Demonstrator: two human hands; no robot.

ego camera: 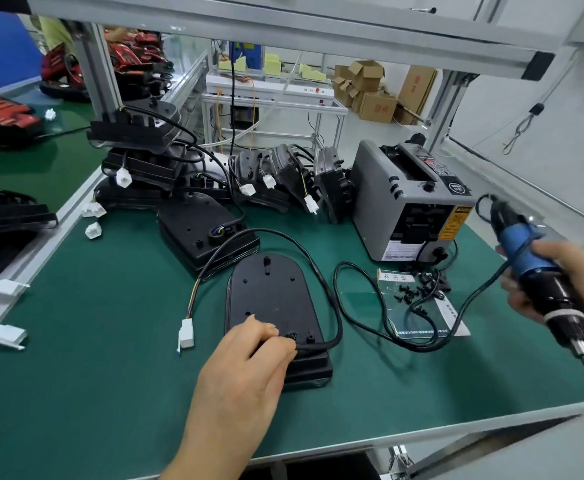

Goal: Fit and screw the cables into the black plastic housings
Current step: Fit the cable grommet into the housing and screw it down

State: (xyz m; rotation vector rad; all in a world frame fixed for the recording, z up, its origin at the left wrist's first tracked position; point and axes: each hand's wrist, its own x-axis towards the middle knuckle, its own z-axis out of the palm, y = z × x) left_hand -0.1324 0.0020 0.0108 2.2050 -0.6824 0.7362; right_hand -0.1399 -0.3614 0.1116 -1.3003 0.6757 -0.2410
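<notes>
Nearest of all, the left hand (249, 358) is reaching in from the near edge and bearing down on the near end of a black housing (269, 296) that is lying flat on the green tabletop (75, 341). Its fingers (283, 341) are bent and bunched together, pinching the cable (339, 323) where it is entering the housing. From there the cable is looping round the right and far sides and ending in a white connector (186, 332) on the left.

Well off to the right, the right hand (560, 289) is gripping a blue electric screwdriver (533, 261), fingers wrapped round its body, bit pointing down and away from the work.

By the look of it, the cable is being seated and the screwing is not yet begun; whether a screw is already sitting at the clamp cannot be told. Loose screws (411, 291) are waiting on a clear sheet to the right. A second housing (207, 233), just behind, is already carrying its cable, and more are stacking up at the far side.

Room is lying open on the left and near-left. On the right, the screwdriver's cord (370, 327) is looping between tool and housing and is likely to snag. The grey dispenser (408, 202) is closing off the far right, and the housing's near end is sitting close to the tabletop's near edge.
</notes>
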